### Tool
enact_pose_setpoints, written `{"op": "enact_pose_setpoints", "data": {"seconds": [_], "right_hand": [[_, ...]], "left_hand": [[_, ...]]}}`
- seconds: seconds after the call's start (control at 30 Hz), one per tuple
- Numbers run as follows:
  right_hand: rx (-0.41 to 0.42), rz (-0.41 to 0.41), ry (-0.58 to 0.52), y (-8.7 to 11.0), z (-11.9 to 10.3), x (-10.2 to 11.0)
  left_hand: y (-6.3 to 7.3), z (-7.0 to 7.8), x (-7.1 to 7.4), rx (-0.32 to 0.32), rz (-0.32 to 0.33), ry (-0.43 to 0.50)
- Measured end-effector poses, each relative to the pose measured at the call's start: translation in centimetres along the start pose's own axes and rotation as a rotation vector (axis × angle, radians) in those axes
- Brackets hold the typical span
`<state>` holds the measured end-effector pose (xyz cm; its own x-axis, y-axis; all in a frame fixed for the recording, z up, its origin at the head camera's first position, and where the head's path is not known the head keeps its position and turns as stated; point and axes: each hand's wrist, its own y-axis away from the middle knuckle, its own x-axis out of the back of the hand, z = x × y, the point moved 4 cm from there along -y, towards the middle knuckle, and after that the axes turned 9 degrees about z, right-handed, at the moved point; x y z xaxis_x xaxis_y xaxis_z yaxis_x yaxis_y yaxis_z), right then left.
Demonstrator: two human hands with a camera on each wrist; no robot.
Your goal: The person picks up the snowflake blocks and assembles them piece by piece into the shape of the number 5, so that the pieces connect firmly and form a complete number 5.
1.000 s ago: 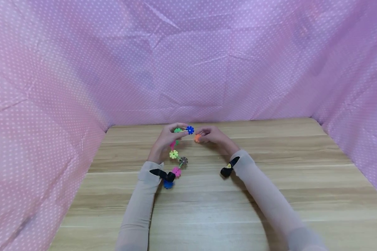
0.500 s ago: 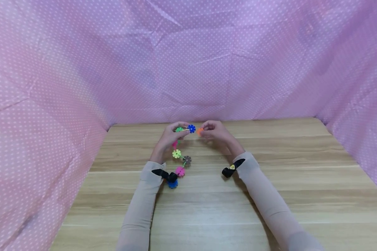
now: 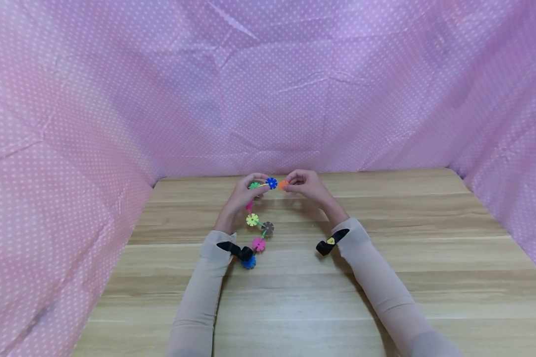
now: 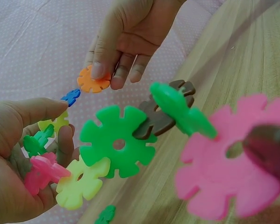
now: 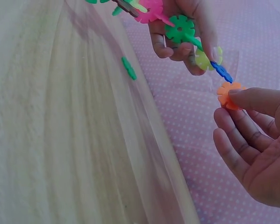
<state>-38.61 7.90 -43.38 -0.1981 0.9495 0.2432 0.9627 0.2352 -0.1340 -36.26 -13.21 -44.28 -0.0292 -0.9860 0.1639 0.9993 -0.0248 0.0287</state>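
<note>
My left hand [image 3: 241, 195] pinches the upper end of a chain of notched plastic flower discs, near its blue disc [image 3: 271, 183]. A yellow disc [image 5: 205, 59] sits beside the blue one, at the left fingers. From that hand the chain hangs down through green, pink [image 3: 258, 244], yellow and brown discs [image 3: 267, 228] to a lower blue disc [image 3: 248, 262] by the left wrist. My right hand [image 3: 309, 190] pinches an orange disc [image 4: 92, 80] between thumb and finger. Its edge is right at the blue disc's edge; I cannot tell whether their slots are joined.
A loose green disc [image 5: 128, 68] is over the wooden table [image 3: 295, 297], near its far edge. Pink dotted cloth [image 3: 268, 99] hangs behind and on both sides. Black camera straps [image 3: 332, 242] sit on both wrists.
The right hand has raised the orange disc and brought it left, up to the blue disc. The left hand and chain have shifted slightly right in view.
</note>
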Motion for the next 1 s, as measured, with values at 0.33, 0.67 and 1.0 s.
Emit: {"op": "enact_pose_setpoints", "data": {"seconds": [0.33, 0.67, 1.0], "right_hand": [[0.099, 0.022, 0.03, 0.2, -0.1, -0.6], [0.144, 0.088, 0.045, 0.4, -0.6, -0.8], [0.187, 0.123, 0.036, 0.4, -1.0, -0.8]], "left_hand": [[0.0, -0.2, -0.1, 0.003, -0.008, -0.001], [0.2, 0.0, -0.2, 0.006, -0.003, -0.009], [0.1, 0.2, -0.9, -0.02, -0.045, -0.028]]}}
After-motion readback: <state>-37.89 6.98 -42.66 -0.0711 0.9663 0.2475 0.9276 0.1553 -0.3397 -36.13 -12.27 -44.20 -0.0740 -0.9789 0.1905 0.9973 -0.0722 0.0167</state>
